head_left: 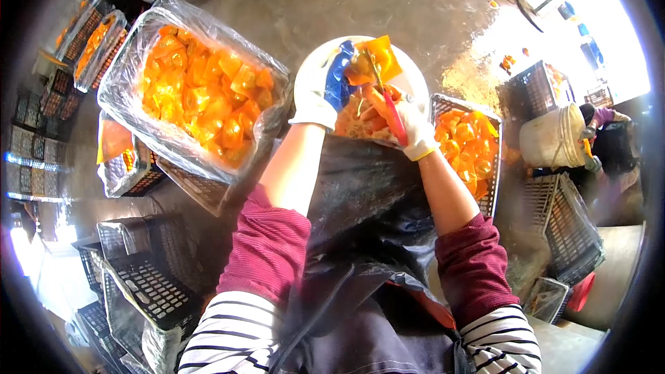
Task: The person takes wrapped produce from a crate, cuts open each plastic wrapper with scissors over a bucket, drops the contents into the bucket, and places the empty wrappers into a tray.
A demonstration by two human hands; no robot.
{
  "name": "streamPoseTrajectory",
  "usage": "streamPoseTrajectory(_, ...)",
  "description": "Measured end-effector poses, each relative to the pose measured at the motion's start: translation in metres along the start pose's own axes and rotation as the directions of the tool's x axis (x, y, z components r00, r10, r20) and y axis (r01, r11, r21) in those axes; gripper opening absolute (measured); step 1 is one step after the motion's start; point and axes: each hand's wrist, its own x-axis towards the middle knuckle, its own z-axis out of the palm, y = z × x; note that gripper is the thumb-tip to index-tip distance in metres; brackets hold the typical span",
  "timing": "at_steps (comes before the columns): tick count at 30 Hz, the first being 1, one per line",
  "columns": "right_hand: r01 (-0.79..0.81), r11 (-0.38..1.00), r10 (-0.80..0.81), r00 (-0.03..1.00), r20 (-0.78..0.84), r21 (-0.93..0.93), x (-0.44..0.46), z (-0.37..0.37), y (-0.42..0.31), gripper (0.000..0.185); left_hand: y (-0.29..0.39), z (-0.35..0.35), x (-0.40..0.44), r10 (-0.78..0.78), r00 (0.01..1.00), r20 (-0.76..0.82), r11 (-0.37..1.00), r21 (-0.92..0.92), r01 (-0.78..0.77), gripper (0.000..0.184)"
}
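My left hand (320, 100), in a white glove, is over a white round basin (415, 73). Something bright blue (338, 76) lies along its fingers; I cannot tell whether it is part of the glove. These fingers are closed at the edge of a glossy orange piece (384, 55). In my right hand (414, 125), also gloved in white, is a slim red-handled knife (395, 119), its dark narrow blade against the orange piece. Pale orange bits (360, 123) lie in the basin below both hands. The right fingertips are partly hidden.
A plastic-lined crate (125, 83) heaped with orange pieces stands at left. Another crate (495, 166) of them is at right. A white bucket (547, 138) and a person's gloved hand (593, 163) are further right. Black crates (152, 284) are stacked at lower left.
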Motion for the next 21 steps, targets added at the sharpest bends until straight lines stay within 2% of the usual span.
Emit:
streamPoseTrajectory(1,-0.014,0.999,0.014,1.0,-0.009,-0.03,0.004,-0.001,0.004,0.034,0.001,0.006,-0.004,-0.009,0.998,0.057,0.999,-0.052,0.012,0.031)
streamPoseTrajectory(4,0.03,0.994,-0.03,1.0,0.005,0.108,0.009,-0.002,0.013,0.036,-0.007,0.003,-0.004,0.141,0.99,0.033,0.96,0.241,-0.144,0.034)
streamPoseTrajectory(5,0.016,0.991,-0.02,0.999,0.026,0.13,0.008,-0.004,0.013,0.036,-0.008,0.0,-0.005,0.087,0.994,0.061,0.958,0.267,-0.1,0.037)
streamPoseTrajectory(7,-0.013,0.985,0.001,0.998,0.069,0.172,0.004,-0.003,0.008,0.036,0.008,0.013,-0.018,0.104,0.994,0.013,0.874,0.476,-0.097,0.039)
streamPoseTrajectory(10,-0.022,0.992,0.01,0.996,0.094,0.126,0.007,-0.005,0.01,0.035,0.004,0.005,-0.012,0.116,0.992,-0.053,0.754,0.655,-0.053,0.04)
streamPoseTrajectory(12,-0.01,0.997,0.005,0.997,0.072,0.073,0.005,-0.001,0.005,0.034,0.0,0.002,-0.01,0.187,0.98,-0.073,0.703,0.707,-0.082,0.037)
streamPoseTrajectory(14,-0.012,1.0,0.011,0.998,0.06,0.02,0.004,-0.001,0.005,0.033,-0.005,0.003,-0.012,0.322,0.944,-0.064,0.656,0.734,-0.174,0.03)
streamPoseTrajectory(17,-0.01,0.999,0.012,0.999,0.048,-0.032,0.011,-0.008,0.013,0.029,-0.024,-0.014,0.003,0.358,0.931,-0.073,0.755,0.609,-0.243,0.03)
streamPoseTrajectory(18,0.005,1.0,-0.004,0.999,0.04,-0.03,0.013,-0.01,0.015,0.028,-0.021,-0.01,0.001,0.246,0.961,-0.126,0.904,0.387,-0.18,0.029)
streamPoseTrajectory(19,0.02,0.999,-0.019,0.999,0.032,-0.028,0.014,-0.011,0.017,0.027,-0.018,-0.006,-0.001,0.121,0.982,-0.148,0.986,0.136,-0.101,0.029)
streamPoseTrajectory(20,0.043,0.999,-0.043,0.999,0.001,-0.018,0.014,-0.011,0.019,0.027,-0.016,-0.002,-0.004,-0.007,0.991,-0.136,0.992,-0.123,-0.01,0.028)
streamPoseTrajectory(21,0.066,0.998,-0.066,0.997,-0.031,-0.009,0.013,-0.008,0.017,0.027,-0.017,0.001,-0.006,0.144,0.985,-0.098,0.984,0.123,-0.132,0.028)
